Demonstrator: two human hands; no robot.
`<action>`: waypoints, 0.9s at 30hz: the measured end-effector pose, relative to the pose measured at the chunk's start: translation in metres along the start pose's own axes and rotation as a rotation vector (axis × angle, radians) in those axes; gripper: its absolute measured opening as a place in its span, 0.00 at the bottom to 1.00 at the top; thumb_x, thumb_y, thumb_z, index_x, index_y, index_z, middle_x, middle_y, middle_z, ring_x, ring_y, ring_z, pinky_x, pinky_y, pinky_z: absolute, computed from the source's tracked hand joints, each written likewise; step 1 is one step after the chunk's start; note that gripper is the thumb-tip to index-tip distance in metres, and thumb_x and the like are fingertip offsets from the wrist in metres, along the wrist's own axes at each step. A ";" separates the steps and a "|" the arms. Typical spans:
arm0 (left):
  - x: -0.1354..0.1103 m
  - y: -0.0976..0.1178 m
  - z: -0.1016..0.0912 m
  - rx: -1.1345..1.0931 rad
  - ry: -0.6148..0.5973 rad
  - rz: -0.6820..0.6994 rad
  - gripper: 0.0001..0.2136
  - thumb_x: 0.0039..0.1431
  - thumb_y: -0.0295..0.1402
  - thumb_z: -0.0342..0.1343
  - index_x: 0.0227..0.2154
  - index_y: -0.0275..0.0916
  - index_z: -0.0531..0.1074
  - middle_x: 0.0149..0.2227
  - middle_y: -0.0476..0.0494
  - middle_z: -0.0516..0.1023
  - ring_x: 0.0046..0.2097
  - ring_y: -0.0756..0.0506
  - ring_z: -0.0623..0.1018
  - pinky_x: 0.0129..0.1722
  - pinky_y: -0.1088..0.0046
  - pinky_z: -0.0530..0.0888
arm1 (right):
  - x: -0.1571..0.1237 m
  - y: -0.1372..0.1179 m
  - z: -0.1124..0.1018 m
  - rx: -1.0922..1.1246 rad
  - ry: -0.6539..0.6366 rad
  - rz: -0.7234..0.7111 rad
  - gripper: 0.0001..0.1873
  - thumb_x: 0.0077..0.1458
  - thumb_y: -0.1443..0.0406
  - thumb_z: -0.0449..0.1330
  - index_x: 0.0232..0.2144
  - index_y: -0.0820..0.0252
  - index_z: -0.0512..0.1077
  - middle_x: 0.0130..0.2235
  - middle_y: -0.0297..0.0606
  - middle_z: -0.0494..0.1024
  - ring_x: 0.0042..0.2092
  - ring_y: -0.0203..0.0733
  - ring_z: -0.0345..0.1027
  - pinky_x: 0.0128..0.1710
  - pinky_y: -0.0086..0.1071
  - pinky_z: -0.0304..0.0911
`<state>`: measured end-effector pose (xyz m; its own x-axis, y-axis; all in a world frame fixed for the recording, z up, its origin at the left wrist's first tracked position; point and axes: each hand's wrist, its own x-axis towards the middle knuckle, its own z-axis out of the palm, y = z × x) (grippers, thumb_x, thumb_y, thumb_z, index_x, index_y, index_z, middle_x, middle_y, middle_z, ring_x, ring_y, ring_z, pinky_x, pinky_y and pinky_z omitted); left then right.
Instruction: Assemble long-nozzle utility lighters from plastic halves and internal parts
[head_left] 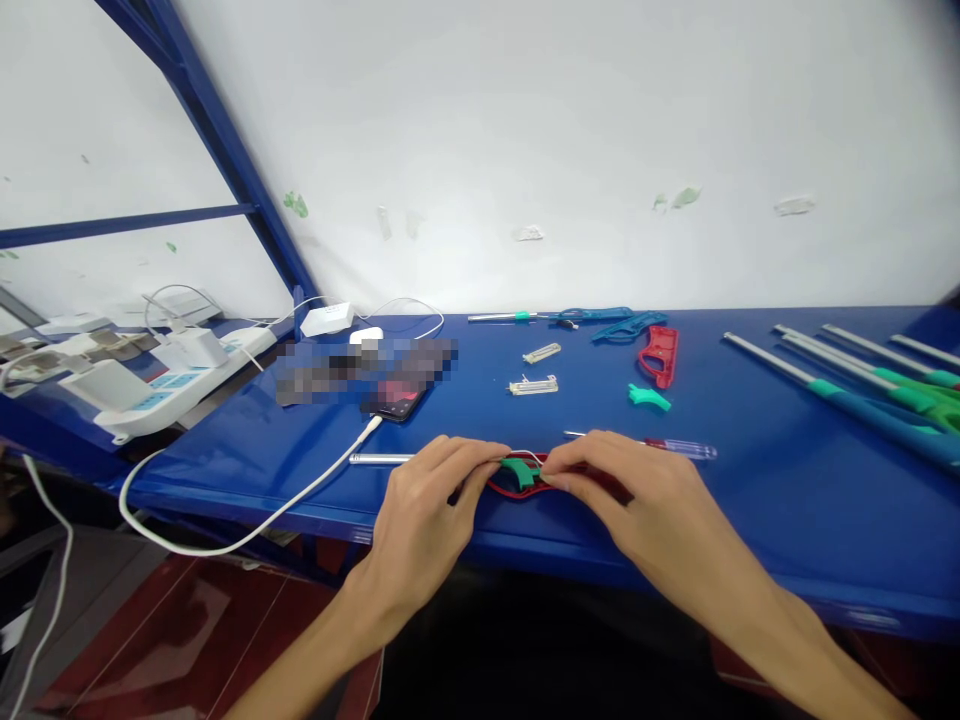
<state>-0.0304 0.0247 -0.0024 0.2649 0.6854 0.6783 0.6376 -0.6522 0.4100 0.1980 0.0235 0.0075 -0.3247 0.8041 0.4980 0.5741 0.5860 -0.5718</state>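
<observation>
Your left hand point(431, 525), right hand point(645, 495): fingertips closed on one red handle point(516, 494), near edge of table point(487, 375), one green insert point(523, 473) inside. Beyond: two pale strips point(541, 353); right, one screwdriver point(691, 450).

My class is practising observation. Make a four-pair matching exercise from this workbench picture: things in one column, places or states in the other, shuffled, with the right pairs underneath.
Things
1. Screwdriver
2. Red handle with a green part inside
3. Power strip
4. Loose green piece

Places or states
A. Has white adapters plugged in
B. On the near side of a loose red shell
C. Its middle hidden behind the right hand
D. Between the right hand and the left hand

Right pairs: 1-C, 2-D, 3-A, 4-B
</observation>
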 end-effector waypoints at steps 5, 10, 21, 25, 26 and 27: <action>-0.001 -0.002 0.001 0.002 0.023 0.024 0.08 0.69 0.22 0.60 0.45 0.41 0.80 0.41 0.49 0.84 0.41 0.48 0.82 0.41 0.73 0.76 | 0.002 0.000 0.001 -0.018 0.013 -0.028 0.10 0.67 0.71 0.63 0.40 0.48 0.77 0.40 0.22 0.84 0.39 0.34 0.78 0.42 0.28 0.67; -0.001 -0.002 0.002 0.009 0.021 0.050 0.09 0.70 0.22 0.59 0.44 0.42 0.79 0.42 0.49 0.84 0.41 0.48 0.81 0.43 0.71 0.76 | 0.003 -0.002 0.001 -0.022 0.010 -0.066 0.09 0.67 0.71 0.63 0.40 0.49 0.77 0.40 0.23 0.84 0.39 0.35 0.79 0.41 0.27 0.68; 0.000 -0.002 0.002 0.017 0.023 0.018 0.08 0.69 0.23 0.61 0.42 0.42 0.80 0.39 0.52 0.84 0.38 0.50 0.82 0.40 0.75 0.75 | 0.000 0.001 0.003 -0.069 0.016 -0.134 0.10 0.70 0.69 0.60 0.47 0.52 0.80 0.43 0.30 0.84 0.41 0.37 0.79 0.42 0.29 0.71; 0.000 -0.002 0.002 0.003 0.019 0.006 0.08 0.69 0.22 0.61 0.43 0.42 0.80 0.39 0.52 0.84 0.37 0.51 0.82 0.37 0.77 0.75 | -0.001 0.003 0.004 -0.099 -0.034 -0.138 0.15 0.71 0.70 0.57 0.52 0.51 0.80 0.45 0.34 0.82 0.42 0.39 0.78 0.39 0.31 0.71; 0.000 -0.001 0.002 0.002 0.017 0.003 0.08 0.69 0.22 0.61 0.43 0.42 0.81 0.38 0.52 0.84 0.36 0.51 0.82 0.36 0.77 0.75 | -0.002 0.003 0.004 -0.106 -0.050 -0.140 0.16 0.71 0.71 0.57 0.53 0.51 0.80 0.45 0.35 0.82 0.41 0.39 0.77 0.38 0.31 0.71; 0.001 -0.001 0.002 0.004 0.015 0.000 0.08 0.69 0.22 0.61 0.43 0.42 0.81 0.38 0.52 0.84 0.36 0.51 0.82 0.36 0.77 0.74 | -0.002 0.004 0.004 -0.115 -0.063 -0.148 0.18 0.71 0.72 0.56 0.54 0.51 0.80 0.44 0.35 0.81 0.41 0.39 0.77 0.38 0.31 0.71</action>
<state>-0.0299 0.0266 -0.0036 0.2542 0.6807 0.6870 0.6403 -0.6508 0.4079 0.1977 0.0246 0.0017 -0.4561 0.7169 0.5273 0.5979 0.6857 -0.4152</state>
